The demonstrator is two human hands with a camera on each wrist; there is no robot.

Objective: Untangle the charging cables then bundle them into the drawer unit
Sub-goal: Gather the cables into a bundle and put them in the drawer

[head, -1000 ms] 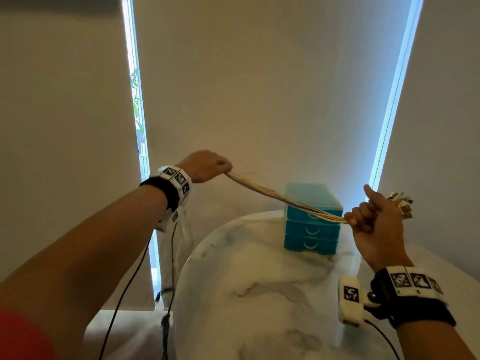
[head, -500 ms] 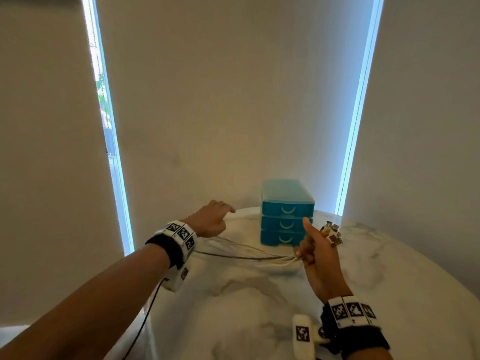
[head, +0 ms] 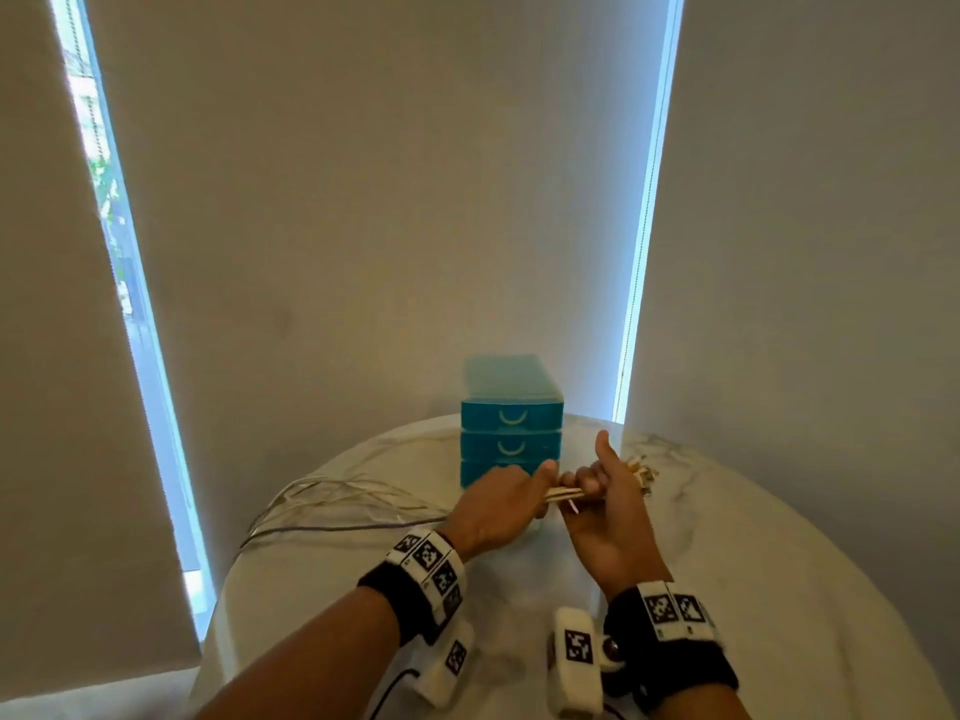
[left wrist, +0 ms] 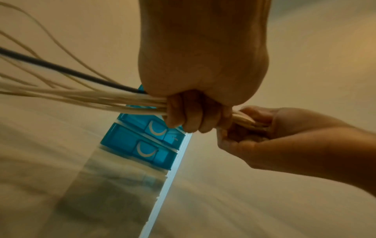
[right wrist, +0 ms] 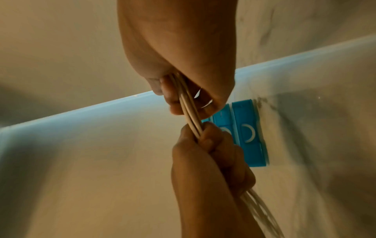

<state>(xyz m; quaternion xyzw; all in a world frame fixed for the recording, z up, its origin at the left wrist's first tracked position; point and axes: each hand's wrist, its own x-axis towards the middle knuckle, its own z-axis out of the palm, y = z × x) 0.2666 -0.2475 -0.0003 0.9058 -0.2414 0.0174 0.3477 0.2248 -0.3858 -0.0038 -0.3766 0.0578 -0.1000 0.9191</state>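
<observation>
Gripping cable bundle (head: 563, 494) before drawer unit (head: 511, 419): left hand (head: 496, 506) and right hand (head: 605, 491) fists side by side, apparently touching.

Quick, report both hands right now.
Left hand: fingers curled round the charging cables.
Right hand: also grips the charging cables, thumb raised.

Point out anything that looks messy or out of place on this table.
The loose ends of the charging cables sprawl in untidy loops across the table on the left, while the left hand and right hand grip the gathered part. The drawer unit looks shut and square.
</observation>
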